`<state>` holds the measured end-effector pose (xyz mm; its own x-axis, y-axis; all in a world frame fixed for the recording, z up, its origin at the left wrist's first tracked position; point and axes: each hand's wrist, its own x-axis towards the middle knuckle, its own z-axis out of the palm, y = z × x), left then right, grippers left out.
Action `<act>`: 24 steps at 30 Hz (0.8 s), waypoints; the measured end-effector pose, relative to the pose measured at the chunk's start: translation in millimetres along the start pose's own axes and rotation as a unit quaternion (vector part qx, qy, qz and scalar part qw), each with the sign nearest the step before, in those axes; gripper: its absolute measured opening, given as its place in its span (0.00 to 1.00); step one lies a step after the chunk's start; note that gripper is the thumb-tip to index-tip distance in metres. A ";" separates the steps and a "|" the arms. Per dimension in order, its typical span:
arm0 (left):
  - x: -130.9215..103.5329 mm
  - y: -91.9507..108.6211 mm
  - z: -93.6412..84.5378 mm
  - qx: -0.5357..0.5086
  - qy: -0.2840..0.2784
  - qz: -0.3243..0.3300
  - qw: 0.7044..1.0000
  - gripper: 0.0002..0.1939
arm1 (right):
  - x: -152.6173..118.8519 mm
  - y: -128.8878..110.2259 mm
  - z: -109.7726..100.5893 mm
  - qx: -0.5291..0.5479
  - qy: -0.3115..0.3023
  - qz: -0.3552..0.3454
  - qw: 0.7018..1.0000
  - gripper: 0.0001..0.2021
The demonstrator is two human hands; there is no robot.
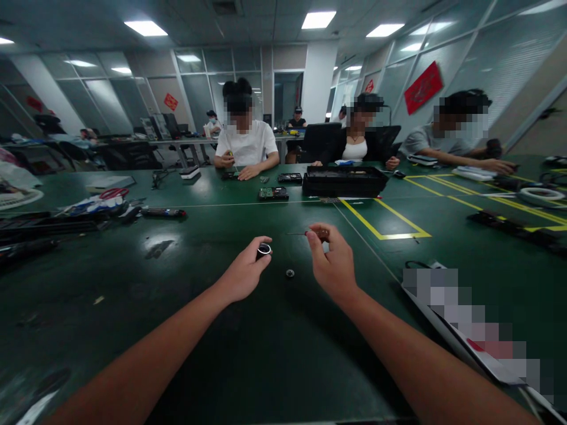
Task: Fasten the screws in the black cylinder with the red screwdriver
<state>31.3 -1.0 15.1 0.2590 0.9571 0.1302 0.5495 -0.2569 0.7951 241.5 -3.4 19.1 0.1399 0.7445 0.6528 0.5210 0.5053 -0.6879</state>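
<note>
My left hand (243,271) is closed around a dark cylinder with a bright metal rim (264,249), its open-looking end turned toward me. In my right hand (332,260) is a small screwdriver (325,235) with a reddish-brown handle, pinched between thumb and fingers. Its thin shaft points left, above the table and apart from the cylinder. On the green tabletop between my hands lies a small round dark part (290,274) with a light rim; neither hand touches it. The inside of the cylinder is too dark to make out.
Across the table (248,366) stand a long black housing (345,181) and a green circuit board unit (273,193). Tools and cables (101,203) are piled at left, near a dark pen-shaped tool (163,213). A white bag (469,330) lies at right. Several people sit opposite.
</note>
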 end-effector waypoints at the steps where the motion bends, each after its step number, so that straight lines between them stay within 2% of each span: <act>1: -0.4 4.1 1.2 0.011 -0.012 -0.007 1.000 0.19 | 0.4 0.2 -0.4 -0.003 0.003 -0.005 1.000 0.11; 4: 0.4 14.9 7.5 0.074 -0.052 -0.005 0.996 0.16 | 1.6 2.1 -0.7 -0.012 0.002 -0.012 1.000 0.11; 8: 8.1 19.6 19.7 0.140 -0.103 0.044 0.984 0.11 | 2.5 5.9 0.5 -0.021 -0.007 -0.015 1.000 0.10; 11: 15.8 16.8 29.1 0.191 -0.117 0.069 0.972 0.13 | 2.4 7.9 2.0 -0.021 -0.009 -0.012 1.000 0.10; 15: 22.9 14.4 37.6 0.270 -0.144 0.062 0.950 0.20 | 2.6 10.3 3.5 -0.022 -0.005 -0.012 1.000 0.10; 19: 24.5 17.8 36.2 0.326 -0.185 0.077 0.924 0.16 | 3.7 12.3 3.7 -0.017 -0.001 -0.019 1.000 0.10; 24: 20.5 18.2 28.5 0.318 -0.201 0.083 0.923 0.16 | 3.5 12.1 2.6 -0.014 -0.001 -0.016 1.000 0.09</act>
<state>69.3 10.1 15.4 0.5852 0.8030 -0.1127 0.7976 -0.5450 0.2585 246.1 6.5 12.2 0.1212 0.7283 0.6744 0.5483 0.5172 -0.6571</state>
